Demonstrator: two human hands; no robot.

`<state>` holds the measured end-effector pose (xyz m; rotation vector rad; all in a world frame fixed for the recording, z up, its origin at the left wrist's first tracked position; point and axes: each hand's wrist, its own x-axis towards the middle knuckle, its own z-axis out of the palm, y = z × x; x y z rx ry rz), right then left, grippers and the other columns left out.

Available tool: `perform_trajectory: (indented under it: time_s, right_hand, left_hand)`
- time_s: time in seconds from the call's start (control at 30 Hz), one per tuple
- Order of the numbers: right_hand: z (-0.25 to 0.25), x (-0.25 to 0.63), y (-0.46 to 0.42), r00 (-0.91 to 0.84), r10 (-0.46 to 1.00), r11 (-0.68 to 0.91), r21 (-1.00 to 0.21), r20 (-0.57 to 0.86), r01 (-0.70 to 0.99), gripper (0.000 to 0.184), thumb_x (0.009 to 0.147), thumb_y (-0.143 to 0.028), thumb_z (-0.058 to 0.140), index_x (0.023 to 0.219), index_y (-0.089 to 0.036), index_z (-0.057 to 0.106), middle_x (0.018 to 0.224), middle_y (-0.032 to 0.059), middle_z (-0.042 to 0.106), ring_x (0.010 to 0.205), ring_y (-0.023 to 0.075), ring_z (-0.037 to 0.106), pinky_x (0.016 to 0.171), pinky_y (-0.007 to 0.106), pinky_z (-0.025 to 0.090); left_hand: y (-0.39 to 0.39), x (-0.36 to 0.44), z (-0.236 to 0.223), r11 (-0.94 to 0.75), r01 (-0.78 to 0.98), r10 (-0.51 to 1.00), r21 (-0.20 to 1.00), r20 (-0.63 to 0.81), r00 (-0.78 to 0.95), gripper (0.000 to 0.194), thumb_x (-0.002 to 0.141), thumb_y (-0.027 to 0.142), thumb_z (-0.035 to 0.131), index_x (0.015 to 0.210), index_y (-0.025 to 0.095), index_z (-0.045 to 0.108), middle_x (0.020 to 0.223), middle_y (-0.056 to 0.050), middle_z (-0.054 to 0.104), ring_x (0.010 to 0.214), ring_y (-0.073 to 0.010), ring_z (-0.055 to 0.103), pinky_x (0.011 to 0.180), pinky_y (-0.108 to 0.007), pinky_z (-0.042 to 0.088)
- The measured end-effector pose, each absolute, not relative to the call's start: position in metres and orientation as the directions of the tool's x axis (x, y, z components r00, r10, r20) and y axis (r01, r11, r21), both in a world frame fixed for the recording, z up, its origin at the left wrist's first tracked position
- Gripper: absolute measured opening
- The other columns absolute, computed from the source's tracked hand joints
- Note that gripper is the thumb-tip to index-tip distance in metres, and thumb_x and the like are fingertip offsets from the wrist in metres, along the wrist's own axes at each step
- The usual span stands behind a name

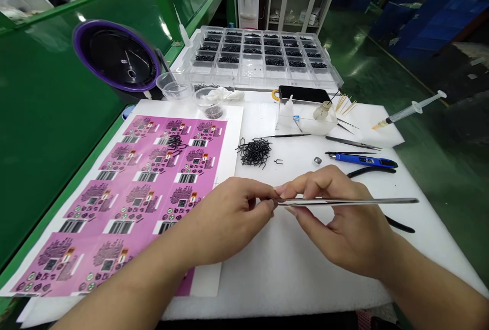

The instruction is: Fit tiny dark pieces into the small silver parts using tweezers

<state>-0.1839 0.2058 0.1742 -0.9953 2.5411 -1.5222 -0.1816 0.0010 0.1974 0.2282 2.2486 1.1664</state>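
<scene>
My right hand point(344, 223) grips a pair of metal tweezers point(382, 201) held level, its tips pointing left. Thumb and fingers of my left hand point(233, 218) are pinched together at those tips. Whatever small thing may be between them is hidden by the fingertips. Just beyond the hands lies a pile of small black fork-shaped pieces point(255, 153), with a single black piece point(278, 162) apart on its right. A small shiny metal piece point(317, 160) sits above my right hand. Black-handled pliers point(372, 171) are partly covered by that hand.
Pink printed label sheets point(153, 167) cover the left side, with more black pieces on them. A blue utility knife point(364, 160), second tweezers point(353, 142) and a syringe point(412, 109) lie right. Behind stand a compartment tray point(254, 67), plastic cups point(175, 85) and a purple-rimmed lamp-like object point(114, 55).
</scene>
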Motion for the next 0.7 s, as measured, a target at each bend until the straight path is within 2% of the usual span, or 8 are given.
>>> perform_trajectory:
  time_s: [0.13, 0.27, 0.37, 0.47, 0.57, 0.7]
  right_hand:
    - [0.173, -0.185, 0.207, -0.824, -0.489, 0.293, -0.836, 0.288, -0.465, 0.028, 0.084, -0.009, 0.064, 0.096, -0.027, 0.046, 0.099, 0.0001, 0.068, 0.094, 0.0186, 0.069, 0.082, 0.034, 0.057]
    - [0.17, -0.193, 0.211, -0.878, -0.355, 0.245, -0.875, 0.319, -0.417, 0.024, 0.083, -0.01, 0.065, 0.097, -0.026, 0.052, 0.096, 0.0022, 0.066, 0.095, 0.0217, 0.067, 0.084, 0.04, 0.056]
    - [0.167, -0.204, 0.214, -0.895, -0.27, 0.291, -0.856, 0.355, -0.428, 0.018, 0.082, -0.013, 0.067, 0.092, -0.024, 0.057, 0.093, 0.0032, 0.066, 0.093, 0.0225, 0.066, 0.085, 0.041, 0.055]
    - [0.165, -0.213, 0.214, -0.908, -0.244, 0.356, -0.84, 0.339, -0.41, 0.011, 0.083, -0.017, 0.067, 0.089, -0.022, 0.06, 0.09, 0.0029, 0.067, 0.088, 0.0204, 0.067, 0.079, 0.036, 0.056]
    - [0.167, -0.221, 0.208, -0.939, -0.248, 0.422, -0.845, 0.24, -0.327, 0.006, 0.082, -0.021, 0.067, 0.088, -0.021, 0.064, 0.087, 0.002, 0.07, 0.083, 0.0183, 0.068, 0.074, 0.032, 0.056]
    - [0.168, -0.23, 0.195, -0.969, -0.245, 0.51, -0.849, 0.009, -0.137, 0.006, 0.079, -0.023, 0.067, 0.083, -0.022, 0.063, 0.079, 0.0008, 0.073, 0.076, 0.0186, 0.071, 0.069, 0.031, 0.056]
  left_hand:
    - [0.002, -0.184, 0.2, 0.615, -0.138, 0.393, 0.776, -0.454, -0.8, 0.028, 0.092, 0.033, 0.044, 0.087, 0.022, 0.07, 0.078, 0.0, 0.064, 0.079, -0.0184, 0.059, 0.073, -0.029, 0.043]
    - [0.002, -0.185, 0.205, 0.616, -0.202, 0.346, 0.761, -0.492, -0.799, 0.031, 0.089, 0.031, 0.047, 0.107, 0.024, 0.072, 0.09, -0.001, 0.071, 0.09, -0.0213, 0.064, 0.075, -0.029, 0.045]
    - [0.001, -0.184, 0.209, 0.631, -0.231, 0.316, 0.741, -0.517, -0.795, 0.034, 0.089, 0.031, 0.047, 0.113, 0.027, 0.071, 0.091, -0.001, 0.072, 0.093, -0.0225, 0.065, 0.072, -0.029, 0.045]
    - [0.0, -0.183, 0.212, 0.646, -0.204, 0.332, 0.735, -0.512, -0.793, 0.037, 0.09, 0.034, 0.044, 0.116, 0.028, 0.07, 0.09, -0.001, 0.071, 0.086, -0.0214, 0.064, 0.068, -0.029, 0.044]
    - [-0.001, -0.182, 0.216, 0.666, -0.157, 0.353, 0.729, -0.493, -0.795, 0.039, 0.089, 0.035, 0.046, 0.118, 0.026, 0.069, 0.079, -0.001, 0.066, 0.071, -0.0183, 0.059, 0.063, -0.028, 0.042]
    - [-0.001, -0.18, 0.222, 0.664, -0.131, 0.356, 0.736, -0.466, -0.81, 0.037, 0.085, 0.033, 0.051, 0.115, 0.025, 0.071, 0.067, 0.002, 0.056, 0.061, -0.0156, 0.052, 0.057, -0.025, 0.039]
